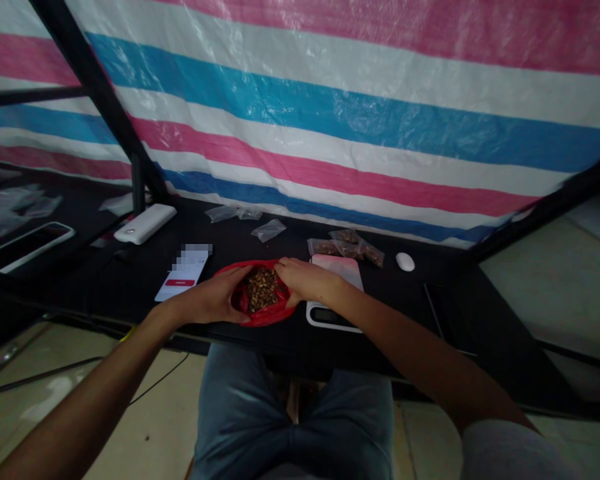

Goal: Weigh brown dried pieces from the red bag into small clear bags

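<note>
A red plastic bag (267, 315) lies open on the black table (130, 280), filled with small brown pieces (260, 287). My left hand (215, 300) grips the bag's left edge. My right hand (303, 280) rests on the bag's right rim with fingers curled at the brown pieces; what they pinch is hidden. Under my right wrist sits a small scale (337, 313) with a pale platform.
Small clear packets with brown contents (347, 247) lie behind the scale, several clear packets without contents (250, 220) further left. A white oval object (405, 262), a white power bank (145, 223), a phone (185, 273) and another phone (35, 243) lie around. A striped tarp (330, 120) hangs behind.
</note>
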A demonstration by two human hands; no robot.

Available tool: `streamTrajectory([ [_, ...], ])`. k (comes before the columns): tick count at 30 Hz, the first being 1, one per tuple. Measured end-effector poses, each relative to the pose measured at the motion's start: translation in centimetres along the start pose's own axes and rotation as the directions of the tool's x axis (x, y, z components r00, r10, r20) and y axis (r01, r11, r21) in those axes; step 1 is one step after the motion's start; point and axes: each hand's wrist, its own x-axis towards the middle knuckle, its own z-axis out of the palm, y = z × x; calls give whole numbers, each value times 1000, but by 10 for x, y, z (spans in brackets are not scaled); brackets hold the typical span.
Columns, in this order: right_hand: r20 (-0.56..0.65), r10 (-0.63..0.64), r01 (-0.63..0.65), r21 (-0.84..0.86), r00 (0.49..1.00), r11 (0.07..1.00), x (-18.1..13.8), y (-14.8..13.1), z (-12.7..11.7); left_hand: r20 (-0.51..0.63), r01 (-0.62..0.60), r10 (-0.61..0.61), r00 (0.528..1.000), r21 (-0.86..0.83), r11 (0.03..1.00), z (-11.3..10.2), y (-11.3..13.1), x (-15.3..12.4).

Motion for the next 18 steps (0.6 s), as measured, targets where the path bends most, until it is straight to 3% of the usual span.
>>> streamTrajectory([
  [8,-14,-105,106,77,994,991,11,26,-1,-193,-95,53,980,-216,972,4,-17,-10],
  [14,-65,-125,135,188,990,973,4,31,-9,-273,-127,78,959,-168,978,6,-14,-11],
  [18,-117,-185,198,115,976,973,-1,23,-21,-317,-124,103,943,-46,991,4,-6,-9],
])
